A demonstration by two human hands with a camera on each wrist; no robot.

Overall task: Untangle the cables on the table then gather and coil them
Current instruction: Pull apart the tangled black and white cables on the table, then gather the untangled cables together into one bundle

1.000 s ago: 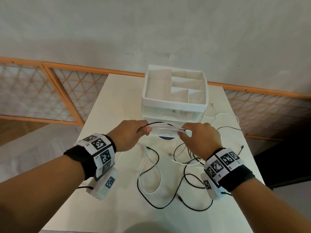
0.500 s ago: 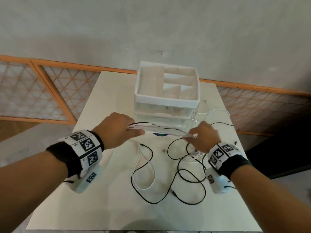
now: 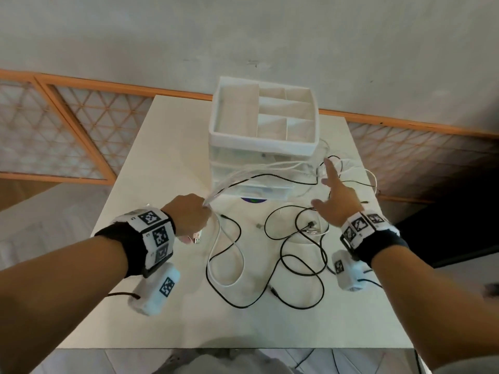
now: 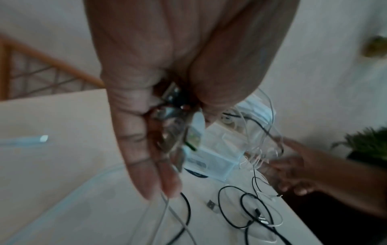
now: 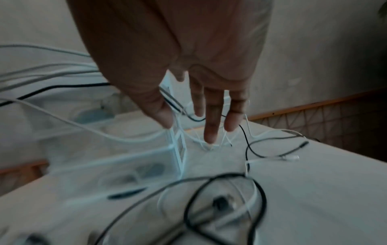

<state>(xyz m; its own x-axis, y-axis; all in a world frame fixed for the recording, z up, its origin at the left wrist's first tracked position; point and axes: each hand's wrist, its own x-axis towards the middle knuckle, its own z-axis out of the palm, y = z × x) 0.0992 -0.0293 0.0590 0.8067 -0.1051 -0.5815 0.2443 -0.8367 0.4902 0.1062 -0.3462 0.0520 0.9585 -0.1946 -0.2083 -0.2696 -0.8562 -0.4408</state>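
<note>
My left hand (image 3: pixel 192 215) grips one end of a bundle of white cable strands (image 3: pixel 259 171), which stretches up and right across the front of the drawer organizer. In the left wrist view, metal plugs (image 4: pixel 167 106) sit inside that hand's (image 4: pixel 146 149) curled fingers. My right hand (image 3: pixel 331 197) is open with spread fingers, its index finger reaching the cables (image 3: pixel 337 160) beside the organizer's right corner. The right wrist view shows straight fingers (image 5: pixel 211 126) just above thin white and black strands. A tangle of black cable (image 3: pixel 299 263) and a white loop (image 3: pixel 216 255) lies on the table between my hands.
A white drawer organizer (image 3: pixel 263 147) with open top compartments stands at the back middle of the white table (image 3: pixel 151 168). A dark round disc (image 3: pixel 253 201) peeks out under its front. Loose plugs (image 3: pixel 312 229) lie among the cables. An orange lattice railing runs behind the table.
My right hand let go of the white bundle, opened and moved right and away toward the cables beside the organizer. My left hand kept its grip and drew back to the left.
</note>
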